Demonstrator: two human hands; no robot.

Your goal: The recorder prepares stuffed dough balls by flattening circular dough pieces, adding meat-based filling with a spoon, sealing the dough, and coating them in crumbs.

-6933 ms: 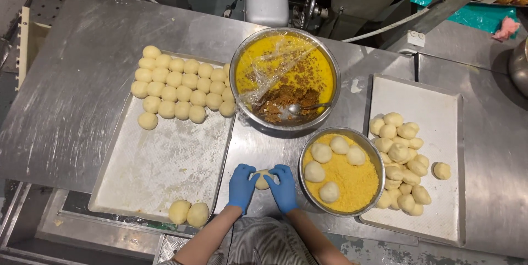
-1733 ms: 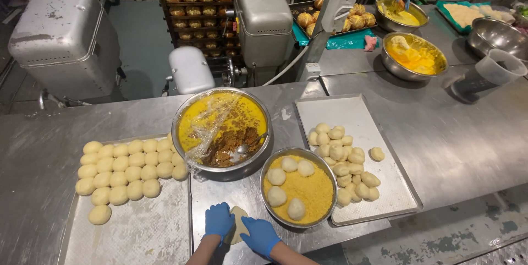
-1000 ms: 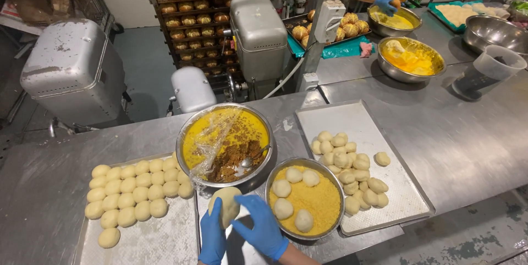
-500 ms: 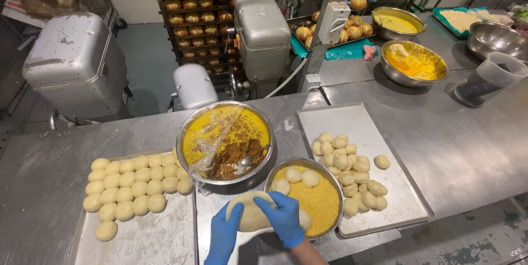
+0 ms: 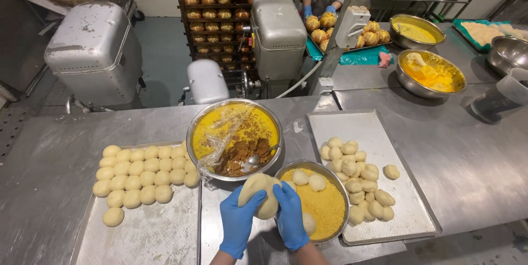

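Dough fills both gloved hands in the head view: a pale, flattened disc of dough [image 5: 262, 192] is held up just above the steel counter [image 5: 49, 149], between the big filling bowl [image 5: 235, 139] and the smaller crumb bowl [image 5: 314, 201]. The left hand [image 5: 237, 222] cups the disc from below and from the left, fingers curled round its edge; the right hand [image 5: 290, 218] grips its right side, thumb over the top. Both hands are closed on the dough, neither clenched hard.

By its look the piece is soft, light and easily dented. It probably sags if held by one edge, so the sound hold is the one shown, spread under the middle and round the rim. The blue gloves likely slip a little on it.

Room is tight. The filling bowl, half covered with torn plastic film [image 5: 220, 144] and holding a spoon [image 5: 254, 159] in brown filling, has its near rim just beyond the dough. The crumb bowl, with a few dough balls in yellow crumbs, is just beside the right hand. On the left tray [image 5: 143, 237] rows of round dough balls [image 5: 144, 174] take the far part, and bare tray lies nearer the person. The right tray [image 5: 379, 133] carries a looser heap of dough pieces [image 5: 357, 179], with bare metal beyond them. The counter's front edge runs close under the wrists.

Across the counter another person's gloved hands [image 5: 318, 12] work by baked buns.
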